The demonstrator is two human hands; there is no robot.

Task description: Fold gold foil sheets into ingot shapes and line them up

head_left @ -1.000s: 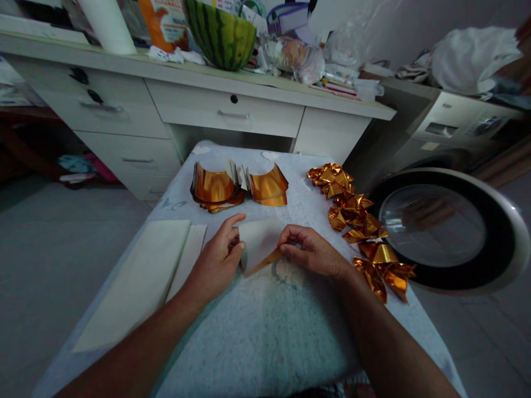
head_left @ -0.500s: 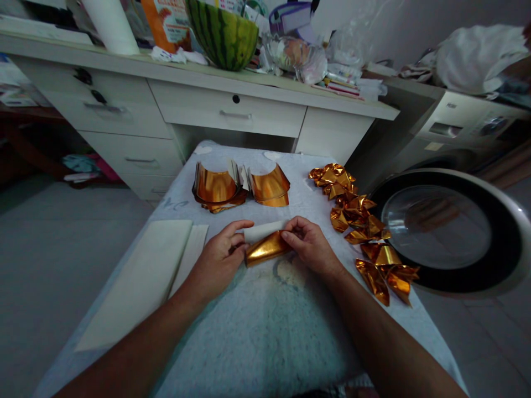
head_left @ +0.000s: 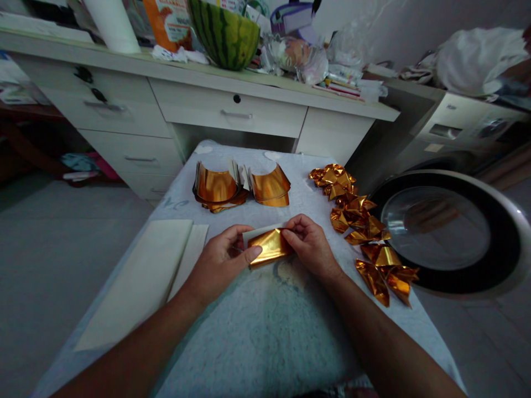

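A sheet of gold foil paper (head_left: 270,247) with a pale back is being rolled or folded between my hands, just above the cloth-covered table. My left hand (head_left: 224,255) grips its left end, thumb on the gold face and fingers behind. At the right end, my right hand (head_left: 309,243) pinches the upper edge between thumb and fingers. Beyond them stand curved stacks of gold paper (head_left: 218,187), with a second stack (head_left: 270,185) beside the first. Folded gold paper pieces (head_left: 352,213) lie in a row along the table's right side.
White sheets (head_left: 141,276) lie to the left on the blue-grey tablecloth (head_left: 265,331). An open washing machine door (head_left: 446,229) juts in beside the table's right edge. Behind is a white desk (head_left: 265,110) carrying a cut watermelon (head_left: 224,36) and plastic bags.
My left thumb has moved right onto the gold face. The paper has opened flatter, showing more gold and less of its pale back. My right hand has barely moved.
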